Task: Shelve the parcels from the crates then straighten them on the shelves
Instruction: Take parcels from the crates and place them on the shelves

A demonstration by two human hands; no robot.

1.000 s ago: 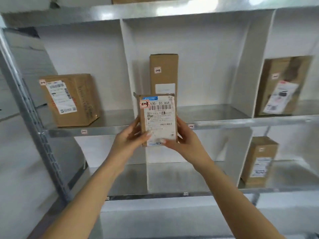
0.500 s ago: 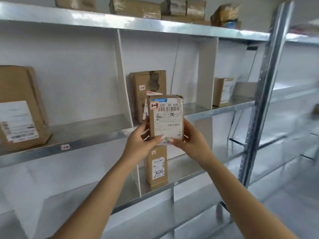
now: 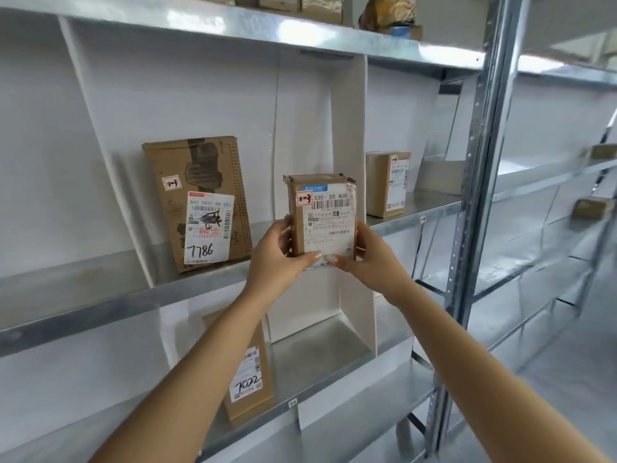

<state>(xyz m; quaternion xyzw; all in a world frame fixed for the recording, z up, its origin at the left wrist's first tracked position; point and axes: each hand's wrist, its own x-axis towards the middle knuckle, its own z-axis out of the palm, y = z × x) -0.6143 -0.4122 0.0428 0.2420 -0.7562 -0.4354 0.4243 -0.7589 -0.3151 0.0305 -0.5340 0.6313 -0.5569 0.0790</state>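
Note:
I hold a small brown cardboard parcel (image 3: 322,212) upright, its white shipping label facing me, in front of the middle metal shelf (image 3: 100,312). My left hand (image 3: 277,259) grips its left side and lower edge. My right hand (image 3: 370,259) grips its right side, thumb on the label's bottom. Just left of it, a larger brown parcel marked 7786 (image 3: 200,202) leans against the white divider in the same compartment. The parcel in my hands stands between that one and the white divider (image 3: 347,135) on the right.
A small parcel (image 3: 389,183) stands in the compartment to the right. A parcel marked 7022 (image 3: 248,372) stands on the lower shelf. Several parcels (image 3: 384,15) lie on the top shelf. A steel upright post (image 3: 477,182) rises at right, with more shelving beyond.
My view has swung right along the shelving, past the earlier compartments. Both hands still hold the same parcel, now in front of the compartment with the 7786 parcel.

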